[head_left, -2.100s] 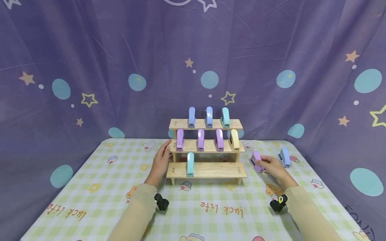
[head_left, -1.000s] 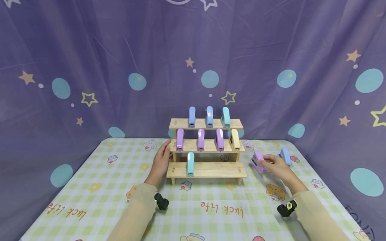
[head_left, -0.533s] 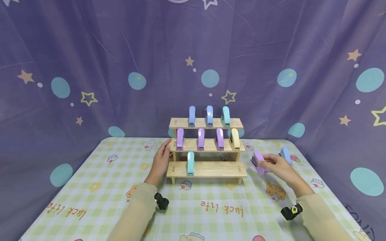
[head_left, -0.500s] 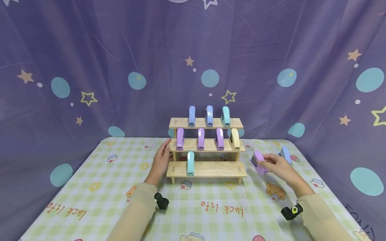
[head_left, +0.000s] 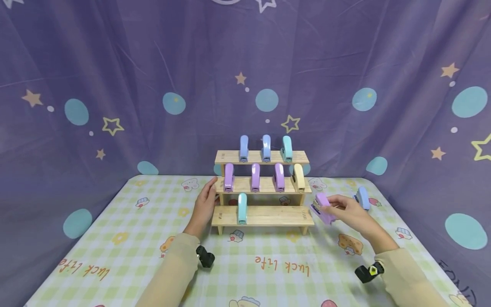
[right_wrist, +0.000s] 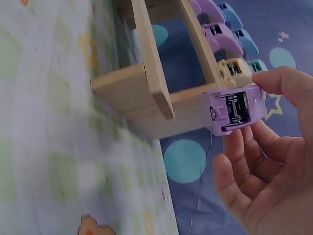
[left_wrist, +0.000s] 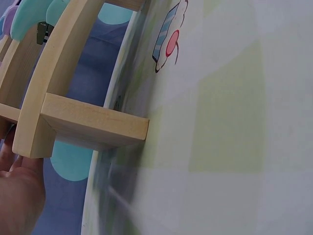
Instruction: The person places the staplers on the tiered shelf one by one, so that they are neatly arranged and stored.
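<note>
A three-tier wooden display stand [head_left: 284,216] stands mid-table with small staplers on it. My left hand [head_left: 204,209] holds the stand's left side at the middle tier; its fingertips are partly hidden behind the wood in the left wrist view. My right hand [head_left: 350,215] pinches a purple stapler [head_left: 324,209] between thumb and fingers, just right of the bottom tier. In the right wrist view the held stapler [right_wrist: 239,110] shows its metal mechanism, with the thumb on one side and fingertips on the other. A teal stapler [head_left: 242,209] stands upright on the bottom tier, left of centre.
On the middle tier stand several purple staplers [head_left: 255,178] and a cream one [head_left: 298,178]. The top tier bears two blue staplers [head_left: 266,148] and a teal one [head_left: 286,149]. Another blue stapler [head_left: 362,198] rests on the checked tablecloth [head_left: 145,238] beyond my right hand. A purple curtain [head_left: 211,64] hangs behind.
My right hand has drawn the purple stapler away from the blue one, first slightly right and toward me, then left toward the stand. The left hand has stayed in place.
</note>
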`<state>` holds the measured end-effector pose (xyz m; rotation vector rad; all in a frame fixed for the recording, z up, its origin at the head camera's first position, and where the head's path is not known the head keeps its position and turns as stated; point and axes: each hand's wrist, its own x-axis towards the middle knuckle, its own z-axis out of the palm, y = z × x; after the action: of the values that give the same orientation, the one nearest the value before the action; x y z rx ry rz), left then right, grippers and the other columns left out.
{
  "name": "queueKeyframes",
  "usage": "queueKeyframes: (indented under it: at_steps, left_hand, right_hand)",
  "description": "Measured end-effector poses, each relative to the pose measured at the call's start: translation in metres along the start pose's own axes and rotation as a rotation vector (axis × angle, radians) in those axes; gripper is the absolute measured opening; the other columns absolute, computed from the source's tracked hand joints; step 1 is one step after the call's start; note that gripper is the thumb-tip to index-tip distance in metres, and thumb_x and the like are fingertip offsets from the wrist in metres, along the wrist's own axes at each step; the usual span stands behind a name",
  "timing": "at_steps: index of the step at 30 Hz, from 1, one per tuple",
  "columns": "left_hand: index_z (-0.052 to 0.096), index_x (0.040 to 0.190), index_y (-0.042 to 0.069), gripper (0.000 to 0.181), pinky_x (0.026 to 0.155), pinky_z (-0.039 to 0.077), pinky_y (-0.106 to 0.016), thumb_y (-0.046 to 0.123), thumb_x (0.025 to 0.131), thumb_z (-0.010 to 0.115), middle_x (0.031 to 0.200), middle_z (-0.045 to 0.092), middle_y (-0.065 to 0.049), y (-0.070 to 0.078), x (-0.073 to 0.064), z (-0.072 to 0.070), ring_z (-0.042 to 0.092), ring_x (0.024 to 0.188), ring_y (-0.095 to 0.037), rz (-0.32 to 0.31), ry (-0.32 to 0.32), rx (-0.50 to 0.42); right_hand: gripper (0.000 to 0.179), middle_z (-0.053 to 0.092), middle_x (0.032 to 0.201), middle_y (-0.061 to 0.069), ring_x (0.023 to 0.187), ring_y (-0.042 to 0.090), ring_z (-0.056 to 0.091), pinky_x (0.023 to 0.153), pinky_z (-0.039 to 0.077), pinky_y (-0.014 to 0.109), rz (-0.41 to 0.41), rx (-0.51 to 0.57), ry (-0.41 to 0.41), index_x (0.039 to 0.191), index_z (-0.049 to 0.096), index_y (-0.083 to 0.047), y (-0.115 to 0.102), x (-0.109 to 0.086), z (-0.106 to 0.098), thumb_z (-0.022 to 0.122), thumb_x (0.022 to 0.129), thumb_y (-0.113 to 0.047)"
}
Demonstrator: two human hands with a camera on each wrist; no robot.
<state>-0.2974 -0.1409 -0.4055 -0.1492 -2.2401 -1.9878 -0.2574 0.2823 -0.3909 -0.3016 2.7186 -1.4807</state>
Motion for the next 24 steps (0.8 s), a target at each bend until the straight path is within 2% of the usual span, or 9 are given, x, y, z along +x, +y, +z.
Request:
queueKeyframes:
  at_steps: [5,9,17,24]
  left_hand:
    - [0.033,0.158,0.012,0.048,0.112,0.041,-0.048,0.027,0.112,0.033,0.159,0.033,-0.016,-0.022,0.013,0.0,0.04,0.139,-0.038,0.008,0.002,-0.036]
    - [0.035,0.157,0.017,0.049,0.111,0.043,-0.045,0.034,0.111,0.034,0.158,0.036,-0.012,-0.036,0.019,0.0,0.043,0.138,-0.035,0.021,0.016,-0.029]
    - [0.036,0.156,0.021,0.048,0.11,0.043,-0.043,0.037,0.111,0.034,0.155,0.04,-0.011,-0.037,0.015,0.0,0.046,0.136,-0.032,0.043,0.023,-0.006]
    - [0.037,0.156,0.018,0.05,0.11,0.043,-0.043,0.038,0.111,0.036,0.155,0.041,-0.011,-0.037,0.017,-0.001,0.046,0.136,-0.032,0.041,0.027,-0.007]
  right_hand:
    - [0.043,0.068,0.102,0.01,0.088,0.019,0.065,0.078,0.057,0.033,-0.026,0.051,-0.024,0.125,0.061,0.003,-0.006,0.003,0.01,0.071,0.096,-0.027]
    - [0.04,0.068,0.101,0.011,0.088,0.02,0.065,0.077,0.058,0.033,-0.036,0.082,-0.046,0.123,0.062,0.004,-0.009,0.006,0.019,0.071,0.095,-0.023]
    - [0.04,0.067,0.102,0.013,0.089,0.024,0.065,0.077,0.059,0.038,-0.069,0.128,-0.103,0.122,0.062,0.003,-0.016,0.016,0.041,0.073,0.094,-0.024]
    - [0.035,0.065,0.1,0.014,0.087,0.023,0.065,0.073,0.061,0.032,-0.11,0.197,-0.139,0.117,0.063,0.004,-0.025,0.027,0.066,0.074,0.093,-0.019]
